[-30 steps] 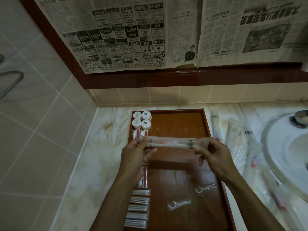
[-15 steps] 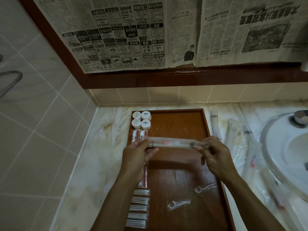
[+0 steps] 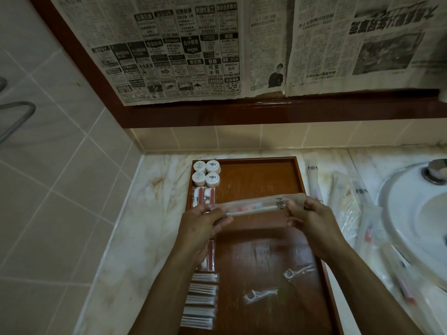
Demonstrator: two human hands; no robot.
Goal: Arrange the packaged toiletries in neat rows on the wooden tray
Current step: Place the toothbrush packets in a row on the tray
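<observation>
Head | left hand + right hand pinch ends of packaged toothbrush | wooden tray beneath | floss picks nearer than hands

Up top we see newspaper sheets hanging over a dark wooden frame. Below it runs a beige tiled backsplash, and we meet a veined marble countertop. On the right sits a white sink basin with its chrome tap; at far left, a metal rail on the tiled wall.
</observation>
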